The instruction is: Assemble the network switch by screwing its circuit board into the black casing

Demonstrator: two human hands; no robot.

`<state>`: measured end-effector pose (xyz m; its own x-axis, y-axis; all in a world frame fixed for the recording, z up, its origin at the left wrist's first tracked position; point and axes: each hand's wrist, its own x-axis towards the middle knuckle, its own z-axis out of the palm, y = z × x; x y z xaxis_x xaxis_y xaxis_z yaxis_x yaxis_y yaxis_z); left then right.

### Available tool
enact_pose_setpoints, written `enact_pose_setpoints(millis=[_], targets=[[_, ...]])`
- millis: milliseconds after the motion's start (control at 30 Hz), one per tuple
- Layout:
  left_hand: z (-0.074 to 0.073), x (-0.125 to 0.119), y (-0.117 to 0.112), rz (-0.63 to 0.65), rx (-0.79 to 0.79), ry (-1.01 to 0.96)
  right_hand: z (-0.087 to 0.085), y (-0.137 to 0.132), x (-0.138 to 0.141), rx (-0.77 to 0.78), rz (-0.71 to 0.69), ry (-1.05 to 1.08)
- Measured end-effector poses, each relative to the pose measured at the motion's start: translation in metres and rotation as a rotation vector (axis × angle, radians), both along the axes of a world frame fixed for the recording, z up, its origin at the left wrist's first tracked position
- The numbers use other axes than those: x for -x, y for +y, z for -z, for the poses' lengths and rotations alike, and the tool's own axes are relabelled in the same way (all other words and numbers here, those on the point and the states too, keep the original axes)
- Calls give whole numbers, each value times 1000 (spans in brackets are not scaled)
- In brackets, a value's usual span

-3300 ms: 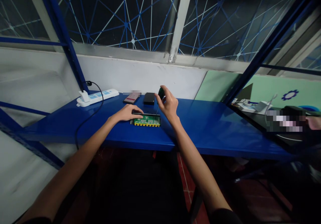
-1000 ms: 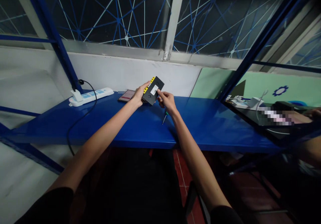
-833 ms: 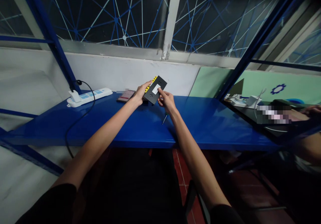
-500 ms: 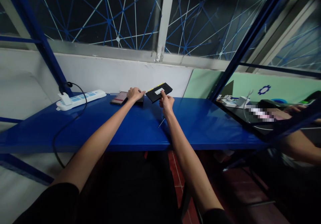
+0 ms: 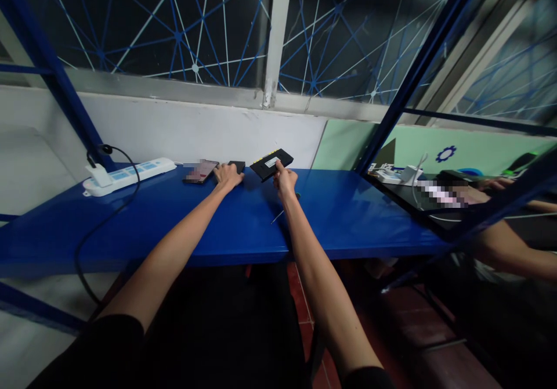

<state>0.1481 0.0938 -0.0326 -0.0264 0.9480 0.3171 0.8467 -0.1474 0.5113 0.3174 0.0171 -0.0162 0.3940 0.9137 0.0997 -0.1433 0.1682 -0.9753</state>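
Note:
My right hand [image 5: 286,180] pinches a flat black case [image 5: 260,170] with a white label and a row of yellow pieces along its far edge, thumb on top, tilted above the blue table. To the left, my left hand [image 5: 229,175] is lowered over a small dark box [image 5: 237,165] on the table, fingers and thumb around its near part. The hand hides much of that box. Beneath my right wrist lies a thin tool like a screwdriver [image 5: 277,217], its metal shaft showing and its handle mostly covered by the arm.
A phone [image 5: 202,172] lies left of my left hand. Farther left, a white power strip [image 5: 130,175] has a plug and a black cable [image 5: 91,232] hanging over the table edge. At right, another person's arm [image 5: 517,249] reaches over a dark desk behind a blue frame post [image 5: 402,96].
My left hand has shifted slightly down, uncovering more of the dark box's far side. The black case stays in my right hand, with more of the tool's handle showing. The camera view has shifted slightly.

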Motion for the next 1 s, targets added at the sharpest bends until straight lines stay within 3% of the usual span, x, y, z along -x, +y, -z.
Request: enact_pose_setpoints(millis=[100,267,433,500,600,667,733,800,1000], targets=[[-4,4,-3,18,-39,-98,2,0,-1,2,83,56],[-30,11,-4,18,-88,-396,2,-3,0,15,62,92],[-48,30,-10,199,7,-740,-1,-4,4,12,-20,84],[-48,43,-17,446,209,-1095,-2,-5,6,4,-66,71],[-42,60,-31,646,396,-1294,-3,-6,10,-12,-139,45],[-37,66,-39,641,458,-1342,-4,-8,13,-30,-189,25],[-33,65,-46,510,437,-1376,-4,-10,17,-49,-241,2],[-29,59,-51,457,434,-1380,-6,-13,20,-65,-294,-25],[-21,42,-58,542,490,-1339,-10,-21,27,-72,-392,-102]])
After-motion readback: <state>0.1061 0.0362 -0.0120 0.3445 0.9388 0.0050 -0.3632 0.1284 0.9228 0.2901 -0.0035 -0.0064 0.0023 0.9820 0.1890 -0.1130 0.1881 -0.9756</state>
